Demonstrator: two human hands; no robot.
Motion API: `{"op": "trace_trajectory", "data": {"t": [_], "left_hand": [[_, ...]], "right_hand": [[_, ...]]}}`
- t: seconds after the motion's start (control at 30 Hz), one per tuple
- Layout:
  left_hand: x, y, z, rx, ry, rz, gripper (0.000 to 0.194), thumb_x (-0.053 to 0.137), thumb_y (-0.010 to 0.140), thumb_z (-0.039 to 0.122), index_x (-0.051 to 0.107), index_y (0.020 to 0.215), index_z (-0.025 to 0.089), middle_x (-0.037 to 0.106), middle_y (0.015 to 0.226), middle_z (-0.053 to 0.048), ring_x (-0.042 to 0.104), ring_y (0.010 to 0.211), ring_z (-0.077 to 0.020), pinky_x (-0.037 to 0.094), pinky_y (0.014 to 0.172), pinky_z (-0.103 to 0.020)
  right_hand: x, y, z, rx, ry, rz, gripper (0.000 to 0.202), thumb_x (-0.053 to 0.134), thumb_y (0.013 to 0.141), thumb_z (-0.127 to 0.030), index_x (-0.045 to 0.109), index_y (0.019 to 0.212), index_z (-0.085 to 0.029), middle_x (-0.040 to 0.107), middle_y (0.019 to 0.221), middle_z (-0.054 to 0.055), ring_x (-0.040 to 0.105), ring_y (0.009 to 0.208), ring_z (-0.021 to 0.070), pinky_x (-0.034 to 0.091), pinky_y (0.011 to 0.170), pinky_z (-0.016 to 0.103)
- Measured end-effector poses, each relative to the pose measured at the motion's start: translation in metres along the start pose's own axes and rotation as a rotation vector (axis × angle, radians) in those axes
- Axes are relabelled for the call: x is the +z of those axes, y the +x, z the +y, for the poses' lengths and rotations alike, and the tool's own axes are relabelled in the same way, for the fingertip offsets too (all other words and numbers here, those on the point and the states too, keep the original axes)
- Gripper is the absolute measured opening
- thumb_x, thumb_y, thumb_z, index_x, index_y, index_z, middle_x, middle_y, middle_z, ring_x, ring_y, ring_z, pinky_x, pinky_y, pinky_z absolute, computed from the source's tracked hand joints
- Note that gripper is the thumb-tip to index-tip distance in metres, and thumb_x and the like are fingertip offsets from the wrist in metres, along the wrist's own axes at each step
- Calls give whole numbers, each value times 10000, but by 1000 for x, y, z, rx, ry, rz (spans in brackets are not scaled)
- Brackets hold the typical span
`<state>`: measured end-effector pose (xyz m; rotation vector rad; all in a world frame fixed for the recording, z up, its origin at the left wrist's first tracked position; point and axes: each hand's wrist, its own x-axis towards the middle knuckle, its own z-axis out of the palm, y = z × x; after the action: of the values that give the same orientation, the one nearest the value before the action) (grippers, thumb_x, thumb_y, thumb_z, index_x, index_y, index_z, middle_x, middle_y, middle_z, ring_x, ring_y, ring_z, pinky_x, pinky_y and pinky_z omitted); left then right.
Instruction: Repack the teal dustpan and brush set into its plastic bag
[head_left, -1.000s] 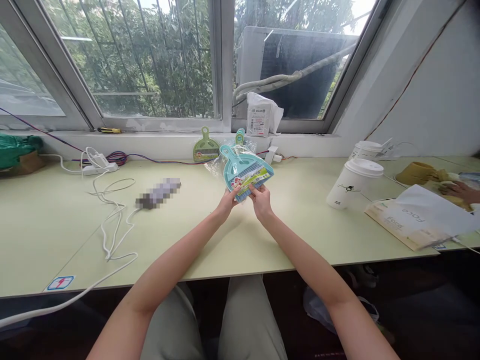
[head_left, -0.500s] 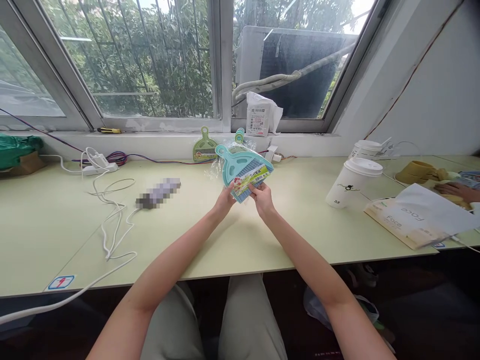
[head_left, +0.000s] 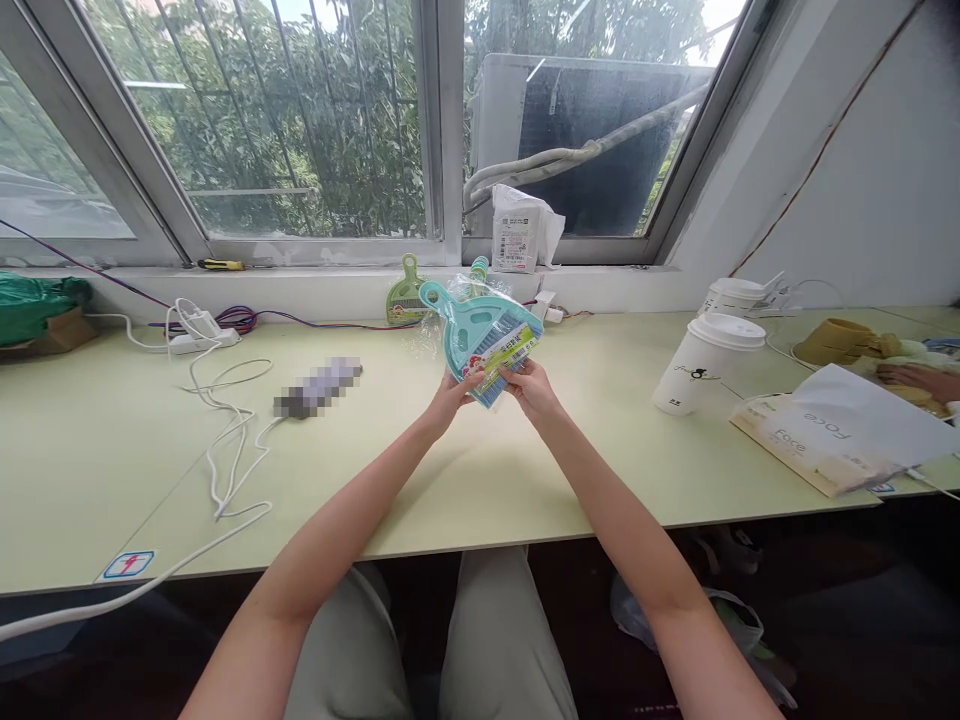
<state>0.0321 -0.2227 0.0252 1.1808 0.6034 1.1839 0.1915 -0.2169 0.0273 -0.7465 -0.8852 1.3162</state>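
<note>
A: We hold a small teal plastic dustpan-and-brush set in a clear plastic wrapper point(head_left: 480, 335) up above the pale green desk point(head_left: 525, 470), in front of the window, its handle tilted up and to the left.

B: Yes, and we pinch it at its lower edge. Our left hand point(head_left: 450, 392) closes on the lower left corner, and our right hand point(head_left: 534, 385) grips the lower right, by the yellow-green label. Both hands are closed on the packet, close together.

A: Just behind it, leaning against the ledge, stands a green dustpan set point(head_left: 406, 297), with another teal handle showing beside it.

B: On the sill above sits a white crumpled packet with a printed label point(head_left: 519, 232).

A: To our right stands a white paper cup with a lid point(head_left: 699, 362), with a second lidded cup point(head_left: 731, 296) behind it, and nearer the desk edge lies a white paper bag point(head_left: 840, 435).

B: Beyond the bag, another person's hand point(head_left: 919, 378) rests at the far right.

A: To our left, a white cable point(head_left: 225, 450) loops over the desk from a white power strip point(head_left: 202, 338).
</note>
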Motion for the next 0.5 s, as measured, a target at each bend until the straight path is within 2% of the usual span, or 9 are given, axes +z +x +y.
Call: {"op": "trace_trajectory", "data": {"t": [0.17,0.23,0.3,0.4,0.5], "left_hand": [[7,-1,1,-104,-138,-100,509,717,736,322,571,1215,230,563,1320,-75,498,1235,-278,417,1022,-459],[9,-1,3,-95,-192,-131,487,712,743,313,584,1206,228,573,1309,-70,502,1232,-280,417,1023,-458],[9,-1,5,-35,-221,-99,464,717,740,307,602,1180,215,600,1273,-70,519,1215,-273,413,1029,-437],[6,1,7,54,-223,37,405,740,718,297,638,1091,177,657,1174,-74,569,1155,-257,422,1022,-391],[1,3,6,52,-195,80,399,755,702,290,641,1063,163,681,1119,-75,611,1086,-246,456,980,-377]], "right_hand": [[13,-9,3,-206,77,24,365,830,574,-263,615,864,-213,716,905,16,666,944,205,563,853,369],[18,-13,5,-244,90,50,361,822,585,-271,610,874,-220,710,901,7,663,946,197,560,857,363],[22,-15,7,-235,90,44,384,828,574,-273,607,883,-222,707,913,6,661,945,197,562,850,364],[25,-17,9,-159,44,-17,450,849,535,-270,605,910,-220,703,975,20,653,963,208,565,839,371],[24,-16,7,-113,1,-19,449,833,560,-321,599,931,-221,696,1010,27,645,969,213,566,826,388]]}}
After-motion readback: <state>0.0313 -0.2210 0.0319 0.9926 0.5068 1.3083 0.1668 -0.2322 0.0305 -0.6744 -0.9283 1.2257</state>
